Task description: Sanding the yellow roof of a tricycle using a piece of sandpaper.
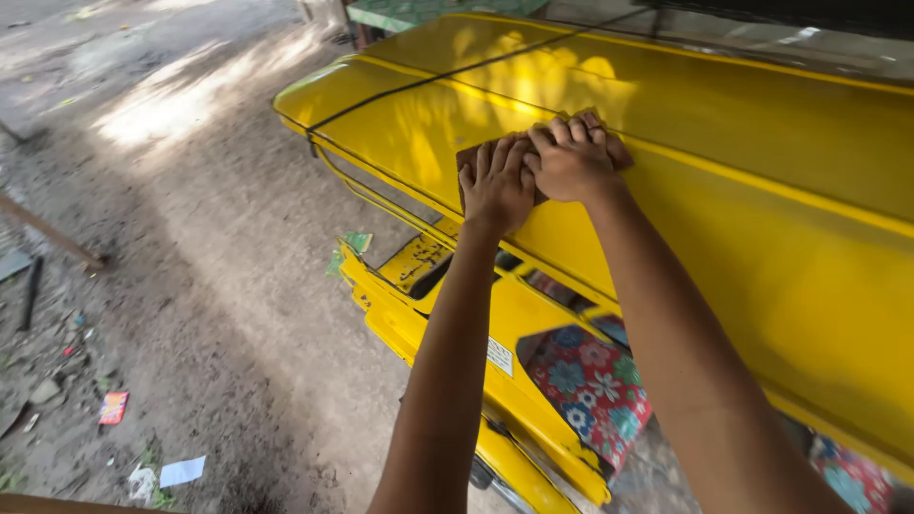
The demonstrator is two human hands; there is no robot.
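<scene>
1. My left hand [497,186]: pressed flat, fingers spread and apart, palm down on a brown sanding sheet [473,155]. No closed grip; the hand bears down rather than clasps.
2. My right hand [571,162]: laid flat beside the left and partly over it, fingers extended and close together, also pressing on the same sheet. Nothing is clamped in it.
3. Brown sanding sheet: lies under both palms on the sloping yellow roof panel [743,143]; only its edges show to the left of and behind my fingers.
4. Yellow roof panel: glossy, dappled with light, crossed by a thin dark line [419,83] running from the front corner toward the back.
5. Yellow vehicle body [519,314]: below the roof edge, with an open window frame and a small pale sticker [500,356].
6. Floral cushion [590,385]: red with blue and white flowers, seen inside the vehicle, between my forearms.
7. Dirt ground [209,276]: left of the vehicle, scattered with litter, including a red wrapper [113,406] and a scrap of white paper [182,470].
</scene>
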